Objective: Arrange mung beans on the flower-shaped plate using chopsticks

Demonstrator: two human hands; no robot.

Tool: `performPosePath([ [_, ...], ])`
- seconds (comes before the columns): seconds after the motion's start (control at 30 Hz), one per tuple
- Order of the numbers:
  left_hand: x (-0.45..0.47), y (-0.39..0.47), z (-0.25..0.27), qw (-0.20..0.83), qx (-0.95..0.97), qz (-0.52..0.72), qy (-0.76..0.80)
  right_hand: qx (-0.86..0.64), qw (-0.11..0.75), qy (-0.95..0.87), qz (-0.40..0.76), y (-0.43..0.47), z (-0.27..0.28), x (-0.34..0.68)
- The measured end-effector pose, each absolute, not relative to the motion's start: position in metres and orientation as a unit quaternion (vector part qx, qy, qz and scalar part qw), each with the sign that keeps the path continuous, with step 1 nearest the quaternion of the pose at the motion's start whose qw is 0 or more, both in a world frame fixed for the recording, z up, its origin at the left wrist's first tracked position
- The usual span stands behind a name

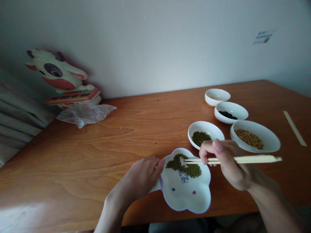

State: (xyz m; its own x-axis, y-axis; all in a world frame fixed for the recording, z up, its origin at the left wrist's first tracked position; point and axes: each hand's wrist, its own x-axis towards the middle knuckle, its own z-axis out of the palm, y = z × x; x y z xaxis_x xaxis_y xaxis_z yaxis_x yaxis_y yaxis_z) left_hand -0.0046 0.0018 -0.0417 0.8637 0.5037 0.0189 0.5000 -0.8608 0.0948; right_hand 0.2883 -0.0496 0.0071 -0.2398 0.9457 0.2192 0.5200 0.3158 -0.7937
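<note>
Head view of two bare hands at a wooden table. The right hand is closed around a pair of pale chopsticks, pinching them between thumb and fingers; the sticks lie nearly level, their butt ends projecting well out past the outer side of the grip and their tips reaching a short way inward from the fingers, over the green beans heaped in the far part of a flower-shaped plate. Whether the tips grip a bean cannot be told. The plate, white with a small cartoon print on its floor, sits just below and inward of the grip, at the near table edge. The left hand lies on the table across the plate from the grip, fingers loosely curled, its fingertips touching the plate's rim and holding nothing else. Immediately beyond the right hand's knuckles stands a small white bowl of green beans; just outward of the grip is a larger bowl of tan beans; farther beyond are a bowl of black beans and, behind it, a fourth white bowl whose contents cannot be made out. A pale paper strip lies well outward of the chopstick ends. Far across the table, against the wall, are a crumpled plastic bag and a cartoon cow figure.
</note>
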Motion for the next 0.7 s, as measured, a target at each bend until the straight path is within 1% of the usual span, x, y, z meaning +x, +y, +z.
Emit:
performPosePath([
  [0.13,-0.005,0.001,-0.039,-0.019,0.972,0.021,0.232,-0.506,0.353,-0.726,0.304,-0.049,0.006,0.287],
  [0.23,-0.006,0.001,-0.042,-0.043,0.973,0.028,0.224,-0.505,0.353,-0.728,0.301,-0.048,0.005,0.287],
  [0.47,-0.007,0.002,-0.046,0.015,0.968,-0.006,0.25,-0.497,0.368,-0.728,0.297,-0.047,0.001,0.286],
  [0.6,-0.012,0.001,-0.055,-0.016,0.971,0.026,0.236,-0.502,0.366,-0.725,0.298,-0.046,0.0,0.285],
  [0.7,-0.011,0.001,-0.055,-0.005,0.969,0.026,0.246,-0.501,0.369,-0.722,0.301,-0.046,0.0,0.285],
])
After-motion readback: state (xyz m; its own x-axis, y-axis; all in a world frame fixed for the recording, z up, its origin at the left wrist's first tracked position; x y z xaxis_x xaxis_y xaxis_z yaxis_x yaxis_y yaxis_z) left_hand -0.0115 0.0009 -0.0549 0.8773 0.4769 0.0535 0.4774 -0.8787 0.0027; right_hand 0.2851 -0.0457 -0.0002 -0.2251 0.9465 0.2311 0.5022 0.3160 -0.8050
